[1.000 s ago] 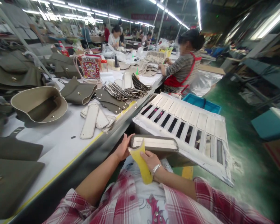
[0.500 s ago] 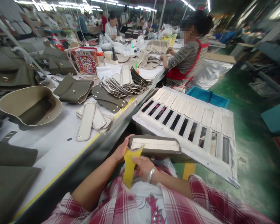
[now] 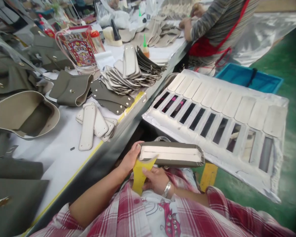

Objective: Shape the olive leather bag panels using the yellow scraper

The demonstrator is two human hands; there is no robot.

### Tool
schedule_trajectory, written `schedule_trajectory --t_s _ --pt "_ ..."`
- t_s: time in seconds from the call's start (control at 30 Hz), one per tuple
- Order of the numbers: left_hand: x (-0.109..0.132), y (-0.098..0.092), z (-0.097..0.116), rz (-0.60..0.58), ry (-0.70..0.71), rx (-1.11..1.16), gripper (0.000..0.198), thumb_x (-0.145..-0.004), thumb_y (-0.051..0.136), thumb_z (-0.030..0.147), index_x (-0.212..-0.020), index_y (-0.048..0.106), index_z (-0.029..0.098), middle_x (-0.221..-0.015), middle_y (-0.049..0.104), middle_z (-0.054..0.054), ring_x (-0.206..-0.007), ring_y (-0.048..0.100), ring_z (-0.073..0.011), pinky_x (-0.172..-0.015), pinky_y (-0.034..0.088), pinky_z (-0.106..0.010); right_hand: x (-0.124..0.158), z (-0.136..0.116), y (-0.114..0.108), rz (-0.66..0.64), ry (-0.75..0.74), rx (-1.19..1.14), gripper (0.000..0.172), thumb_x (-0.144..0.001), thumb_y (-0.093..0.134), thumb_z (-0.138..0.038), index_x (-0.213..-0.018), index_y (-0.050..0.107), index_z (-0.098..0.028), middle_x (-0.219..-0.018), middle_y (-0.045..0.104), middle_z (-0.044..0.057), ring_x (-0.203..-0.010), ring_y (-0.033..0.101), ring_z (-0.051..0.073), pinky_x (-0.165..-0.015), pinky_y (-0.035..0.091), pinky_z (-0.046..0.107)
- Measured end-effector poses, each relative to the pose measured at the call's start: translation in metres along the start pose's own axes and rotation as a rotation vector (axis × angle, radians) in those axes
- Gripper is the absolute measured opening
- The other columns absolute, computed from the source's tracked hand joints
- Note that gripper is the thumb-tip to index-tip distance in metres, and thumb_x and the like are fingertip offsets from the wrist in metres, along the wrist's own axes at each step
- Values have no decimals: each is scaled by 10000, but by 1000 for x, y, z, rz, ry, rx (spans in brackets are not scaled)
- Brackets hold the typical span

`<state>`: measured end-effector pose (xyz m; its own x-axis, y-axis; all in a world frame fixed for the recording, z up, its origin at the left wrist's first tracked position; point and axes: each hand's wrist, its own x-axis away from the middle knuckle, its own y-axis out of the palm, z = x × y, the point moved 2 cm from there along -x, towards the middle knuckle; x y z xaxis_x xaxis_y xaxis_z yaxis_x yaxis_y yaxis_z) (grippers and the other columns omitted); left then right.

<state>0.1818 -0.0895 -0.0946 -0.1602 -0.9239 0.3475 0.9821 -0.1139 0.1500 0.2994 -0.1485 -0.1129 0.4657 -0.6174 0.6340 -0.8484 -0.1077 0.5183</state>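
My left hand (image 3: 131, 157) grips the near end of a long olive bag base piece (image 3: 172, 154) with a cream lining strip, held over my lap. My right hand (image 3: 155, 178) is closed on a yellow flat tool (image 3: 139, 174) whose tip touches the piece's left end. Both hands sit below the edge of the white worktable (image 3: 59, 148).
A white slotted board (image 3: 219, 125) with a row of cream oval pieces lies to my right. On the table are cream oval pieces (image 3: 93, 123), a stack of trimmed pieces (image 3: 130, 75), olive bags (image 3: 24, 113), a patterned red bag (image 3: 79, 46). A co-worker in a red apron (image 3: 212, 33) sits ahead beside a blue bin (image 3: 249, 79).
The view has tilted down and closer. My right hand has turned the yellow tool from pointing down my lap to upright, its tip against the piece's left end. The left hand keeps its hold.
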Motion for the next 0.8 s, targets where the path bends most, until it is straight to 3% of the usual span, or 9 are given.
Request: schedule_trajectory --t_s 0.17,0.3,0.43,0.5,0.63,0.73,0.8 --pt "0 3 2 55 -64 -81 442 -854 369 534 -1159 439 222 -1009 596 -30 -838 557 -179 -712 443 -254 -3 -2 -8 -46 54 -29 490 -608 684 -519 -892 641 -122 -756 670 88 -563 620 146 -452 481 218" --pt "-2 -1 -5 188 -92 -236 422 -841 372 551 -1093 483 231 -956 596 -22 -798 541 -175 -671 433 -249 -3 -9 -12 -38 109 -11 523 -604 693 -523 -904 643 -98 -745 673 96 -568 620 151 -470 492 233" --pt "-8 -9 -3 208 -86 -423 431 -823 395 558 -1049 521 214 -888 613 -32 -806 553 -202 -701 432 -280 -2 -17 -7 8 122 30 435 -650 675 -469 -883 641 -104 -715 675 88 -566 627 154 -462 486 225" --pt "-10 -9 7 167 -11 -664 454 -790 468 549 -1092 522 213 -979 611 -62 -866 561 -236 -761 425 -319 1 -18 -2 33 117 34 352 -700 644 -420 -880 638 -117 -708 675 81 -561 632 156 -464 492 229" --pt "-15 12 29 83 374 -1232 516 -783 513 493 -1199 486 189 -1305 443 -132 -1151 426 -325 -935 337 -409 12 -15 6 97 85 25 201 -770 574 -316 -802 633 -127 -651 663 56 -495 611 152 -445 499 253" --pt "-20 34 26 -73 508 -1443 382 -884 343 397 -1094 545 151 -1096 583 -136 -1018 521 -281 -867 389 -393 13 -11 4 141 70 -13 153 -765 581 -275 -759 624 -128 -566 633 24 -448 591 149 -478 522 290" --pt "-21 42 20 -95 531 -1528 376 -913 257 359 -998 565 160 -926 619 -106 -886 566 -244 -788 421 -362 12 -8 0 178 64 -30 135 -742 610 -264 -724 614 -131 -531 615 10 -446 595 160 -523 540 324"
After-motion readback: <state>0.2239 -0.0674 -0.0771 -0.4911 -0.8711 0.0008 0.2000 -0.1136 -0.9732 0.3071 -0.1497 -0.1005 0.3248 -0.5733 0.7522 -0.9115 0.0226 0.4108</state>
